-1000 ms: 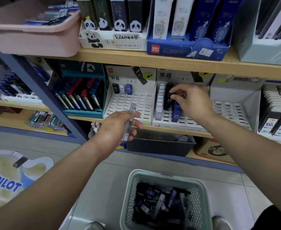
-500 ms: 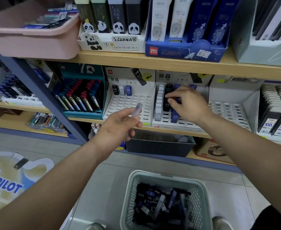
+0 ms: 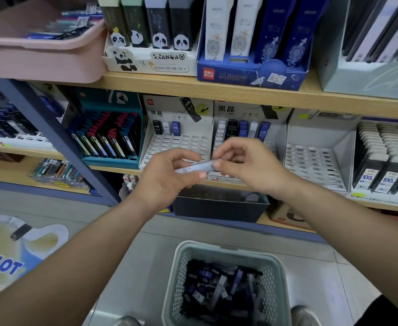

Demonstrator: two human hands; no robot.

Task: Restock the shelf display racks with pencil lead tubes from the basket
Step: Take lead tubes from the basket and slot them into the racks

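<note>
Both hands now pinch one clear pencil lead tube (image 3: 194, 167) in front of the display racks (image 3: 181, 144): your left hand (image 3: 167, 175) at its lower end, your right hand (image 3: 247, 165), back from the right-hand rack (image 3: 228, 109), at the upper. You look mid-handover; the basket (image 3: 207, 246) below holds many more.

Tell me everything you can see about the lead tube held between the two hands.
The lead tube is slim, pale, translucent-looking plastic with small print near its left end. It lies almost level, right end slightly higher, in front of the white racks. The left hand pinches its left part; the right hand pinches its right end.
</note>
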